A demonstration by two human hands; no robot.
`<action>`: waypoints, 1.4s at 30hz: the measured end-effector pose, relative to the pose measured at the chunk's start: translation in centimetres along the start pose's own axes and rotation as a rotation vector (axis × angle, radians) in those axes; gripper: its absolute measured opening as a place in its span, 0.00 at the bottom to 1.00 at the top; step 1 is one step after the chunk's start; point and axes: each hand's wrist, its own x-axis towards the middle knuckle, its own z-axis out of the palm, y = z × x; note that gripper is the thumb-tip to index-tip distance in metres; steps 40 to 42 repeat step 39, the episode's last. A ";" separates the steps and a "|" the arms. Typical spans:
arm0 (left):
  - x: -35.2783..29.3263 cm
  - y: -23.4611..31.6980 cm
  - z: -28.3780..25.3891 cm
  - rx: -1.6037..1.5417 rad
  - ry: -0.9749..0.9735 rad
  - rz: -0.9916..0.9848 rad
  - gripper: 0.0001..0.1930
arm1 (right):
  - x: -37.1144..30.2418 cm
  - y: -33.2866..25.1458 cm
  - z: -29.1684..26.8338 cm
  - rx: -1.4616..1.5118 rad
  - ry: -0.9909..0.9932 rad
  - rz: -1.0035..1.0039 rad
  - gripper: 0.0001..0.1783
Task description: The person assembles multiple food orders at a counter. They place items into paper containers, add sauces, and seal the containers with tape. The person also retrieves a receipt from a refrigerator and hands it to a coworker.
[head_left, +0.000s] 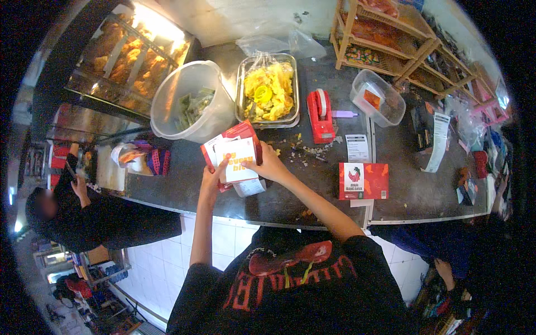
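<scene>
My left hand (209, 177) and my right hand (269, 166) grip a red-and-white printed cardboard packet (241, 159) from its two sides, above the dark counter. It looks like several flat layers fanned together, with red edges showing behind the white face. A curled white paper slip (250, 187) shows just below it; whether I hold it or it lies on the counter I cannot tell. Beyond my hands stands a glass tray (296, 89) of yellow shredded food, with a yellow ring on top. Right of my right hand, a closed red-and-white box (364, 181) rests on the counter.
A big translucent tub (159, 120) stands back left, near a lit case of fried food (120, 50). To the right are a red tape dispenser (321, 125), a purple marker (344, 114), a receipt (357, 149) and a clear container (391, 114). Other people work at both sides.
</scene>
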 end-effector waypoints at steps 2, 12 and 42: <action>0.4 -0.5 -0.7 0.028 0.032 0.012 0.22 | -0.2 -0.1 0.5 -0.002 0.024 -0.044 0.45; 5.7 -6.1 -6.5 0.026 -0.108 -0.045 0.24 | -2.0 -0.6 1.9 -0.073 0.174 0.068 0.52; 12.8 -12.8 -12.9 0.126 -0.148 0.050 0.35 | -2.3 -3.3 1.6 -0.156 0.105 0.189 0.54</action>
